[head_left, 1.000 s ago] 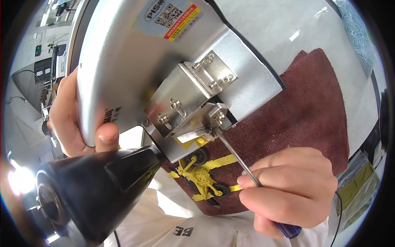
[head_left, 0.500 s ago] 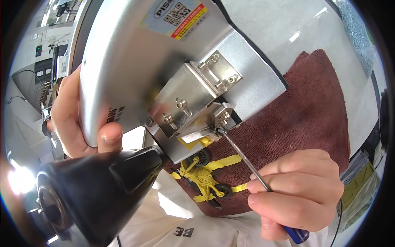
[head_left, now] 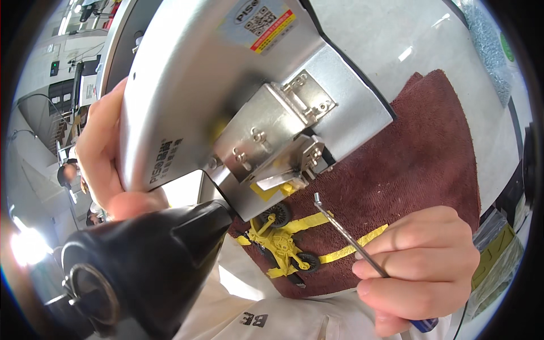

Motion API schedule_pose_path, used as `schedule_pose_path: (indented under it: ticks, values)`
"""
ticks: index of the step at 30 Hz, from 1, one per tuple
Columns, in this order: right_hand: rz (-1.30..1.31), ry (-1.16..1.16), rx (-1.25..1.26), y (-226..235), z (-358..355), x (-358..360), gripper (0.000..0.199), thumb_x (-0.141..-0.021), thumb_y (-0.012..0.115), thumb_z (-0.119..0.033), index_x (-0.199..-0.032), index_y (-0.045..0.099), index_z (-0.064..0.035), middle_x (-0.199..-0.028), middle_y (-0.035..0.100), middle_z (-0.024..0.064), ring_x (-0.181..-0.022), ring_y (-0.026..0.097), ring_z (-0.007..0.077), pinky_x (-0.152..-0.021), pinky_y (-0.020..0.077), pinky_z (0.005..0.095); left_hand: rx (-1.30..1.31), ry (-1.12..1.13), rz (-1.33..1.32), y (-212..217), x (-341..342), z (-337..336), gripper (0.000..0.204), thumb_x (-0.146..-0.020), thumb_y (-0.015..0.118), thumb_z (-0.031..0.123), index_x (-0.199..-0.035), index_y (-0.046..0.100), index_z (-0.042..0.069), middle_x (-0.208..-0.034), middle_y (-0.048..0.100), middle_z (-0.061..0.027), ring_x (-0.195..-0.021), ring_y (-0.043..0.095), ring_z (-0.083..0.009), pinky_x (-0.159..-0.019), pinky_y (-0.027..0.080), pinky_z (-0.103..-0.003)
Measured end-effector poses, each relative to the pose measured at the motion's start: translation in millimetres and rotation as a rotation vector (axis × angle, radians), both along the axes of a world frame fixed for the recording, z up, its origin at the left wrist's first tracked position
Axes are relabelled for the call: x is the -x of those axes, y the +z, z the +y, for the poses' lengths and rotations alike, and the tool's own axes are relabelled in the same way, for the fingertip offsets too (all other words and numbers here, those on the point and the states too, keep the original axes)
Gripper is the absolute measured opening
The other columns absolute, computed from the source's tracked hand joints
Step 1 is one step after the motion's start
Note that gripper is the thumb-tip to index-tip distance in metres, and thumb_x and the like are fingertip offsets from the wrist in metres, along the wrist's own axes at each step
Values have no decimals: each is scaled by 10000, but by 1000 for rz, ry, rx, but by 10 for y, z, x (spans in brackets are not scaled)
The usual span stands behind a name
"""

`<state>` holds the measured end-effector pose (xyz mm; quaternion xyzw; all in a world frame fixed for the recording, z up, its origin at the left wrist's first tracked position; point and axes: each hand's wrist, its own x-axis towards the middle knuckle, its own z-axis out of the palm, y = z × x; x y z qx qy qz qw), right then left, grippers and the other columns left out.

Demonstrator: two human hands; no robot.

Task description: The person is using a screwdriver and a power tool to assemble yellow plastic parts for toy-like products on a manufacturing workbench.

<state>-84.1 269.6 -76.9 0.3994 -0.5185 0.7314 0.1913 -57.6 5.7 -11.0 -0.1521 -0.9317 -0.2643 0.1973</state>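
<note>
The right hand (head_left: 422, 263) has its fingers wrapped around a blue-handled driver (head_left: 357, 245), tip just below the small steel bracket (head_left: 310, 153); the left hand (head_left: 101, 150) grips the silver housing (head_left: 184, 85).

From here I see the housing (head_left: 181, 107) left of centre, a bracket (head_left: 246, 136) on its face, the left hand (head_left: 102, 150) at its left edge, a conical part (head_left: 147, 266) before its near corner. Rightward, the cloth (head_left: 413, 147) lies on the table (head_left: 419, 42), a toy motorcycle (head_left: 276, 241) on its near end. Over the cloth, the right hand (head_left: 422, 272) holds a screwdriver (head_left: 351, 242).
</note>
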Motion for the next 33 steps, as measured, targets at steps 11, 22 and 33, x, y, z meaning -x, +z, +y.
schedule_pose_path:
  ticks: [11,22,33]
  values:
    - [-440,551,393,177,153,-448,130,-711,552,-48,-659,596,63,-536,533,114,-402,508,222,-383,436,291,-264,-410,-228,-85,-870,649,517,-696,772,395,-922,631,-48,-838,651,-145,-583,634,-198,-442,490,-238]
    - [-679,487,479,193,97,-621,113,-652,554,-34,-666,606,66,-555,550,131,-417,515,236,-408,448,311,-602,-445,-390,-217,-820,755,243,-782,717,108,-924,627,-66,-836,636,-171,-578,629,-231,-490,526,-302]
    - [-669,585,161,203,334,-318,386,-877,586,-282,-703,641,59,-600,620,148,-511,626,241,-482,546,268,-353,-590,-359,318,-962,240,173,-898,575,175,-843,599,12,-782,658,-131,-590,625,-207,-473,523,-268]
